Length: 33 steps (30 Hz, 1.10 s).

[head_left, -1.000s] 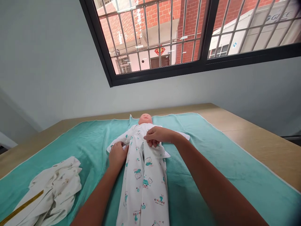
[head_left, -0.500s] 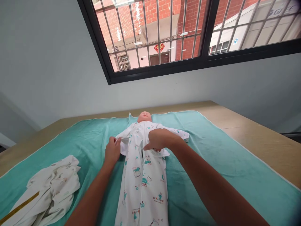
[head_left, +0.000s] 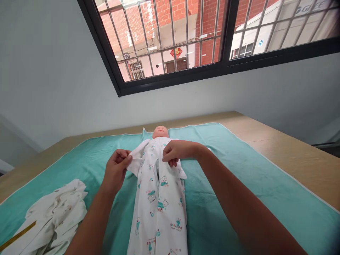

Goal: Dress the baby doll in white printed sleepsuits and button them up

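Observation:
A baby doll (head_left: 160, 131) lies on its back, its head toward the wall. On it are a white printed baby shirt (head_left: 136, 163) and long white printed baby trousers (head_left: 159, 212). To the left of the doll's body, my left hand (head_left: 117, 170) pinches the shirt's sleeve and holds it out. My right hand (head_left: 178, 151) is over the doll's chest with its fingers curled down against the clothing. What those fingers hold, if anything, is hidden. The doll's other sleeve is mostly covered by my right hand and forearm.
A teal blanket (head_left: 225, 177) covers much of the wooden table (head_left: 281, 148). At the lower left lies a crumpled white garment (head_left: 57, 209), with a yellow strip (head_left: 22, 233) across it. Behind the table are a wall and a barred window (head_left: 170, 76).
My left hand has drawn the sleeve outward to the left and turned. My right hand has shifted slightly up the doll's chest, fingers more curled. The view has moved a little.

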Each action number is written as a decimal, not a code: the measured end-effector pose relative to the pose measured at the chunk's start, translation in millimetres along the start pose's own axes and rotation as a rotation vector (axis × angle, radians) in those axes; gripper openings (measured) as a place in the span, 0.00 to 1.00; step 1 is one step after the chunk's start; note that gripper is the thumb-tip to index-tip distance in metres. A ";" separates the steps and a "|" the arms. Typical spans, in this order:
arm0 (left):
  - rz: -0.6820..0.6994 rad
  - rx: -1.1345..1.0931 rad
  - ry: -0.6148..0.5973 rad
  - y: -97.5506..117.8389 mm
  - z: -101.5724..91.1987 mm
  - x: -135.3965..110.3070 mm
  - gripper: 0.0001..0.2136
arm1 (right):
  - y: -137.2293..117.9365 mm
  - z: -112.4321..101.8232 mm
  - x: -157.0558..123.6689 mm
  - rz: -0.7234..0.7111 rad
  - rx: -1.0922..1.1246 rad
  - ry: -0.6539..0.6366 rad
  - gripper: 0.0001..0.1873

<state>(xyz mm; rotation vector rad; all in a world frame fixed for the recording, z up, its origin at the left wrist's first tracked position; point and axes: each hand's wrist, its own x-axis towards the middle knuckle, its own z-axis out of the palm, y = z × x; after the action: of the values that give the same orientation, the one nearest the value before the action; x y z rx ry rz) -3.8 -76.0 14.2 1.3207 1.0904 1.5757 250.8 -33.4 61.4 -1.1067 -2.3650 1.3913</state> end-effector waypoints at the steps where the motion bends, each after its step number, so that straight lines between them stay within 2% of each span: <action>1: 0.017 0.053 -0.062 -1.2 7.8 -5.6 0.14 | 1.2 2.7 3.7 -0.023 0.047 -0.005 0.08; 4: 0.084 0.247 -0.303 -8.9 31.9 -22.5 0.07 | 4.2 12.4 15.1 -0.026 0.102 -0.048 0.08; 6: 0.106 0.271 -0.380 -14.1 41.4 -29.2 0.04 | 6.4 14.8 18.2 -0.012 0.104 -0.074 0.09; 8: 0.109 0.165 -0.315 -18.8 43.0 -29.8 0.04 | 8.4 12.2 16.8 -0.023 0.127 -0.065 0.11; 10: 0.112 0.077 -0.168 -23.8 38.7 -26.1 0.03 | 10.1 6.8 13.8 -0.037 0.163 0.007 0.14; 12: 0.127 0.124 -0.019 -29.8 32.7 -21.4 0.03 | 11.5 2.5 12.8 -0.032 0.188 0.124 0.13; 14: 0.143 0.289 0.050 -35.9 28.3 -18.9 0.04 | 13.1 1.6 15.2 -0.001 0.173 0.206 0.12; 16: 0.220 0.485 0.009 -41.0 27.1 -19.2 0.04 | 15.0 4.4 20.5 0.037 0.108 0.202 0.11; 18: 0.372 0.636 -0.076 -44.5 28.2 -21.0 0.05 | 17.0 8.8 26.1 0.060 0.037 0.175 0.10; 20: 0.514 0.701 -0.138 -46.8 30.0 -22.4 0.07 | 18.9 12.3 30.0 0.065 -0.002 0.183 0.10; 22: 0.558 0.713 -0.164 -47.8 30.9 -22.9 0.09 | 20.0 13.9 31.3 0.073 -0.010 0.199 0.10; 25: 0.496 0.710 -0.190 -45.1 29.9 -23.6 0.10 | 18.4 14.7 31.6 0.049 -0.008 0.215 0.11; 27: 0.441 0.721 -0.190 -39.2 29.2 -24.6 0.10 | 15.6 17.0 34.1 -0.052 0.038 0.307 0.12; 30: 0.292 0.667 -0.138 -26.8 31.8 -20.8 0.11 | 13.7 24.4 44.5 -0.179 0.080 0.604 0.11; 33: 0.108 0.496 -0.060 -18.4 40.9 -0.9 0.13 | 18.8 33.6 58.7 -0.106 -0.027 0.852 0.10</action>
<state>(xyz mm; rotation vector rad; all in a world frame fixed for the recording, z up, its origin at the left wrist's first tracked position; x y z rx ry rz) 37.6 -66.0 0.0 1.7640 1.4524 1.3770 202.3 -11.0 15.9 -1.2276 -1.7733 0.6404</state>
